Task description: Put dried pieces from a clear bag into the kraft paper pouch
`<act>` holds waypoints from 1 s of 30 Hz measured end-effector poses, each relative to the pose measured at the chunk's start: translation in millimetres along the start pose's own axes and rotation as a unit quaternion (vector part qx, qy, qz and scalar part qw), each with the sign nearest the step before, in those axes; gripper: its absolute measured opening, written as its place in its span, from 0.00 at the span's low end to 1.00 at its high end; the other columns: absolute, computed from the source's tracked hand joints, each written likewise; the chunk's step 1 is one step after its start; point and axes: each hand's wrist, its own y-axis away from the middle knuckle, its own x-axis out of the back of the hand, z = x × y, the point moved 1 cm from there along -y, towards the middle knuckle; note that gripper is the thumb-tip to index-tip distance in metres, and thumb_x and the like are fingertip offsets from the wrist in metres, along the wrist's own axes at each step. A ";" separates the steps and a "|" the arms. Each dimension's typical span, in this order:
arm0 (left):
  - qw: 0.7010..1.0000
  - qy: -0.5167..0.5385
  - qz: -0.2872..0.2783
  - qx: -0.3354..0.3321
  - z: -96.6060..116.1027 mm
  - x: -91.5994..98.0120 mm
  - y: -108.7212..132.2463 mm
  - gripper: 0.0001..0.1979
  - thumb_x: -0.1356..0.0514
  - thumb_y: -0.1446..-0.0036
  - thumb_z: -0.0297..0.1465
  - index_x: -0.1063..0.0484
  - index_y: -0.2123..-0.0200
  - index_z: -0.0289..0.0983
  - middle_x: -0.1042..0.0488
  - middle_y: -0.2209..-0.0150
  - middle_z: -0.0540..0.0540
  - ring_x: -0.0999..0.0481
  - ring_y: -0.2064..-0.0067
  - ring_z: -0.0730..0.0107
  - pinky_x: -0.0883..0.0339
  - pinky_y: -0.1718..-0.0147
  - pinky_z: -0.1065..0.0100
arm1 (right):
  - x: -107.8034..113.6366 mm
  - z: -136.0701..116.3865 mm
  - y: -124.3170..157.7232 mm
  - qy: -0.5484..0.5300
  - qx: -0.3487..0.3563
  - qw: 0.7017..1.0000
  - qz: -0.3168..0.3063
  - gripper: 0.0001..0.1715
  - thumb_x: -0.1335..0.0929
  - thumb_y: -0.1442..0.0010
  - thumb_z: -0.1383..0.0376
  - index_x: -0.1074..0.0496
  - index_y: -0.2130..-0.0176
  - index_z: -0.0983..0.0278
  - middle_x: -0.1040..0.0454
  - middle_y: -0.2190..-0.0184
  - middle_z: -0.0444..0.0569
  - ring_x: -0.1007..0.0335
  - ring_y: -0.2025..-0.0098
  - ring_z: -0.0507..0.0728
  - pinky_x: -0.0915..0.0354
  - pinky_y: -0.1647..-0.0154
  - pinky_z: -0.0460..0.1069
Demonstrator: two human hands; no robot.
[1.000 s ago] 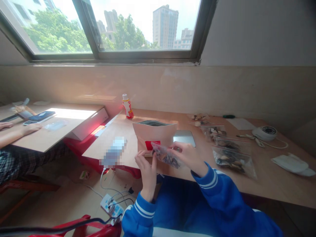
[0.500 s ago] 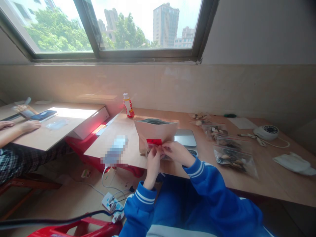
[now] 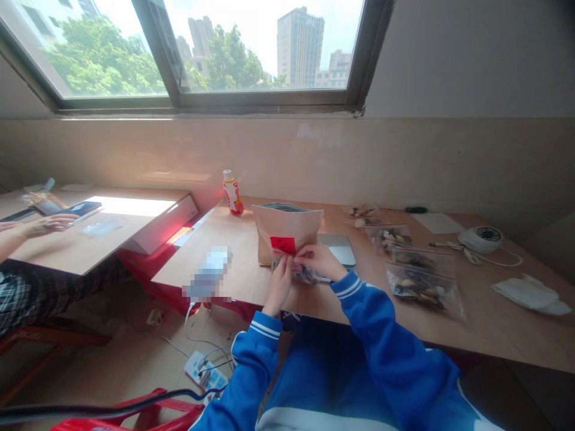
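Both hands pinch the top edge of a small clear zip bag (image 3: 306, 275), its contents too small to make out. My left hand (image 3: 280, 280) grips it at the left, with fingers closed. My right hand (image 3: 318, 258) is closed on the edge a little to the right. Right behind them stands a brown kraft paper pouch (image 3: 287, 226), upright with its top gaping and a red label on its front. A flat silver scale (image 3: 338, 248) lies to the right of the pouch, partly hidden by my right hand.
Several clear bags of dried pieces (image 3: 424, 287) lie at the right, near a white dome camera (image 3: 480, 238) and a white cloth (image 3: 532, 294). A drink bottle (image 3: 233, 193) stands behind; a blurred phone (image 3: 209, 272) lies left. Another person's hand (image 3: 47, 225) is over the neighbouring table.
My hands and the small bag have shifted slightly up in view, still gripping. The kraft pouch sits a little higher and turned. The other person's hand has lifted.
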 end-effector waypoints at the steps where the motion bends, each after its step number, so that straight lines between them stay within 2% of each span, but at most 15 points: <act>1: 1.000 -0.001 0.000 -0.007 -1.8 0.2 -1.9 0.18 0.46 0.42 0.48 0.30 0.67 0.38 0.25 0.70 0.44 0.24 0.67 0.62 0.29 0.62 0.59 | 0.5 2.3 -1.8 -0.012 -0.008 1.000 0.004 0.05 0.29 0.48 0.66 0.22 0.71 0.66 0.21 0.74 0.48 0.26 0.71 0.54 0.34 0.69 0.46; 7: 0.999 -0.008 -0.015 -0.043 -2.0 0.8 -1.1 0.17 0.44 0.43 0.46 0.30 0.70 0.38 0.26 0.70 0.45 0.27 0.68 0.66 0.33 0.64 0.64 | 0.4 12.6 -6.0 -0.020 -0.007 0.999 0.025 0.09 0.30 0.47 0.62 0.23 0.70 0.66 0.22 0.74 0.49 0.27 0.71 0.55 0.34 0.69 0.47; 12: 0.996 -0.062 -0.049 -0.043 4.3 0.8 14.4 0.16 0.43 0.43 0.44 0.29 0.73 0.37 0.28 0.73 0.47 0.29 0.68 0.67 0.36 0.64 0.67 | -0.3 18.0 -7.0 0.073 0.011 0.985 0.154 0.06 0.34 0.45 0.66 0.27 0.68 0.65 0.23 0.70 0.49 0.30 0.71 0.54 0.36 0.68 0.48; 14: 0.995 -0.077 -0.041 -0.041 4.0 3.0 22.0 0.18 0.43 0.43 0.43 0.31 0.77 0.37 0.30 0.75 0.49 0.31 0.70 0.69 0.38 0.66 0.69 | 2.7 16.1 -7.0 0.090 0.020 0.975 0.204 0.07 0.35 0.43 0.65 0.28 0.66 0.64 0.24 0.68 0.49 0.31 0.71 0.54 0.36 0.67 0.48; 16: 0.998 -0.042 -0.015 -0.033 0.1 6.4 27.6 0.18 0.43 0.43 0.43 0.32 0.78 0.36 0.32 0.76 0.49 0.32 0.70 0.70 0.39 0.65 0.69 | 7.1 11.2 -6.3 0.088 0.028 0.970 0.227 0.08 0.36 0.42 0.63 0.29 0.66 0.64 0.24 0.67 0.50 0.31 0.71 0.54 0.36 0.67 0.49; 20: 0.991 0.123 0.060 0.006 -15.6 10.8 26.8 0.18 0.47 0.40 0.44 0.30 0.73 0.36 0.29 0.70 0.47 0.29 0.63 0.67 0.35 0.56 0.65 | 14.8 -4.4 -3.1 0.061 0.049 0.977 0.198 0.08 0.36 0.41 0.62 0.29 0.66 0.63 0.24 0.68 0.49 0.29 0.69 0.55 0.35 0.63 0.50; 23: 0.978 0.182 0.092 0.043 -24.0 9.6 17.2 0.07 0.42 0.44 0.35 0.31 0.64 0.38 0.28 0.61 0.47 0.27 0.57 0.67 0.33 0.53 0.63 | 17.2 -15.5 -2.4 0.036 0.072 0.984 0.158 0.08 0.36 0.40 0.63 0.29 0.65 0.63 0.24 0.69 0.47 0.28 0.69 0.55 0.34 0.63 0.49; 26: 0.955 0.276 0.060 0.086 -23.4 8.1 6.7 0.17 0.37 0.55 0.23 0.31 0.59 0.40 0.28 0.55 0.47 0.27 0.52 0.65 0.35 0.48 0.61 | 18.4 -22.3 -5.6 0.018 0.086 0.989 0.116 0.06 0.36 0.40 0.65 0.30 0.65 0.63 0.24 0.70 0.46 0.28 0.69 0.54 0.35 0.65 0.48; 28: 0.941 0.320 0.014 0.112 -19.9 8.1 2.1 0.20 0.37 0.57 0.21 0.31 0.58 0.38 0.26 0.56 0.45 0.26 0.53 0.61 0.35 0.48 0.55 | 19.2 -25.7 -8.0 0.034 0.093 0.989 0.107 0.04 0.35 0.40 0.66 0.30 0.65 0.62 0.24 0.69 0.46 0.28 0.67 0.55 0.35 0.64 0.49; 30: 0.932 0.335 -0.015 0.137 -17.2 9.0 0.3 0.20 0.37 0.58 0.21 0.31 0.58 0.36 0.24 0.58 0.44 0.24 0.56 0.58 0.34 0.50 0.50 | 19.7 -30.3 -7.9 0.059 0.116 0.983 0.126 0.04 0.33 0.41 0.66 0.30 0.63 0.62 0.24 0.66 0.47 0.28 0.63 0.56 0.34 0.60 0.50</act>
